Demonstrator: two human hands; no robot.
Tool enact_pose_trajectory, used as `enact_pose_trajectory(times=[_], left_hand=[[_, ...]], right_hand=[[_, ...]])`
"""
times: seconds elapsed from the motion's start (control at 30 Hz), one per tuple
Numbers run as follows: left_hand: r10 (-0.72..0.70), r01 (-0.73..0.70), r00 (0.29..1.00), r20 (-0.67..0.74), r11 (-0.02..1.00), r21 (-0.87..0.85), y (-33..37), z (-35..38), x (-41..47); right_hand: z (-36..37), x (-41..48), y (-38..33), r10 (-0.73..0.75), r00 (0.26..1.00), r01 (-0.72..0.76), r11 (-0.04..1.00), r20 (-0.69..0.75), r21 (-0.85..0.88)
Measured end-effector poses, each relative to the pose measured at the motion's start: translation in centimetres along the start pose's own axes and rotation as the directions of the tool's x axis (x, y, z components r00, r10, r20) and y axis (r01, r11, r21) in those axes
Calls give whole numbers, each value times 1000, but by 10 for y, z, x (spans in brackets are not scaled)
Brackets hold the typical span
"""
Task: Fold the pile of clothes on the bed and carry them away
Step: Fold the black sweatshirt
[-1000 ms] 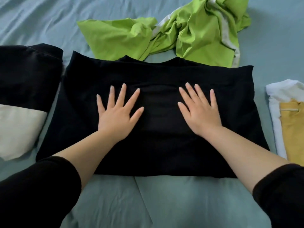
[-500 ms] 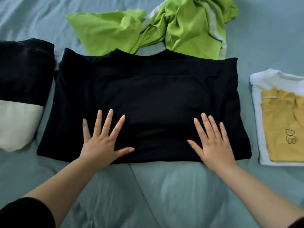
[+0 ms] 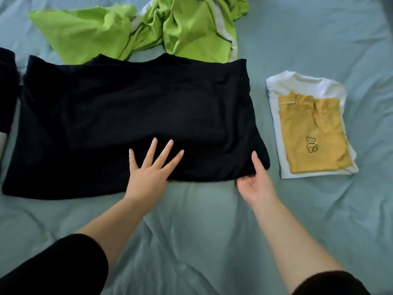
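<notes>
R hand [image 3: 255, 179] at near-right corner of black top [image 3: 127, 116], mid-bed: thumb on top, fingers under hem, mostly hidden, pinching it. L hand [image 3: 148, 173] flat by near edge, fingers spread. Dark folded item [image 3: 6, 88] cut off at left. Green top [image 3: 180, 28] crumpled, touching far edge. Yellow-on-white stack [image 3: 312, 133] to right, apart. Bare sheet [image 3: 202, 231] nearside.

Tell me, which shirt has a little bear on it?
The yellow shirt, folded on the white shirt at the right: it has a small bear drawn on it. The black shirt and green clothes show no picture.
</notes>
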State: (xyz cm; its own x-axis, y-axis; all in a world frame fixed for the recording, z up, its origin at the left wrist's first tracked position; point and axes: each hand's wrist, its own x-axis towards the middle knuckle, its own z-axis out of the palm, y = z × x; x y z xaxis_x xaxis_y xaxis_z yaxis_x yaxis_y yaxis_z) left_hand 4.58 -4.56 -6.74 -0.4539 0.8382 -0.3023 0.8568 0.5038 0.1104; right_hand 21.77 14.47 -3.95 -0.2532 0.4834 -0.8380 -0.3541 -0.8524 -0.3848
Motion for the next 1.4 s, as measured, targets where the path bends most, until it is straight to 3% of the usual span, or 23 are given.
enact_pose_trajectory(times=[0.1, 0.3, 0.47, 0.67, 0.73, 0.87, 0.97, 1.03, 1.1, 1.2, 1.33, 1.4], left_hand=[[-16, 17, 998, 58, 1000, -16, 7, 0, -2], [-7, 21, 983, 185, 997, -70, 19, -20, -30], [47, -8, 942, 333, 993, -120, 63, -32, -90], [116, -14, 859, 499, 979, -205, 137, 3, -146], [131, -61, 874, 468, 985, -160, 142, 7, -149], [260, -248, 959, 111, 963, -106, 133, 1, -140], [47, -45, 999, 17, 996, -75, 75, -3, -98], [-190, 197, 979, 73, 975, -99, 10, 1, -69], [-310, 320, 943, 123, 944, -75, -45, 3, -52], [-263, 266, 958, 118, 964, -8, -74, 3, -44], [-313, 314, 949, 30, 933, -177, -43, 5, -49], [-187, 177, 982, -37, 965, -195, -4, 9, -55]], right_hand=[[7, 5, 2, 29, 998, -32, 998, 57, 62], [-11, -13, -1, 1, 999, 0, 999, -32, 35], [-77, -61, -7, 42, 989, -45, 999, -141, -16], [-170, -100, -20, 43, 958, -57, 997, -284, -44], [-182, -101, -17, 50, 954, -67, 997, -294, -48], [-185, -93, -8, 64, 955, -82, 995, -291, -50], [-193, -81, -5, 86, 951, -99, 995, -298, -29], [-199, -72, -4, 89, 947, -107, 993, -309, -42], [-204, -66, -3, 88, 942, -113, 992, -323, -60], [-205, -63, 0, 78, 945, -108, 991, -318, -77], [-194, -68, 4, 28, 936, -49, 997, -351, -53], [-191, -71, 4, 20, 932, -35, 999, -362, -36]])
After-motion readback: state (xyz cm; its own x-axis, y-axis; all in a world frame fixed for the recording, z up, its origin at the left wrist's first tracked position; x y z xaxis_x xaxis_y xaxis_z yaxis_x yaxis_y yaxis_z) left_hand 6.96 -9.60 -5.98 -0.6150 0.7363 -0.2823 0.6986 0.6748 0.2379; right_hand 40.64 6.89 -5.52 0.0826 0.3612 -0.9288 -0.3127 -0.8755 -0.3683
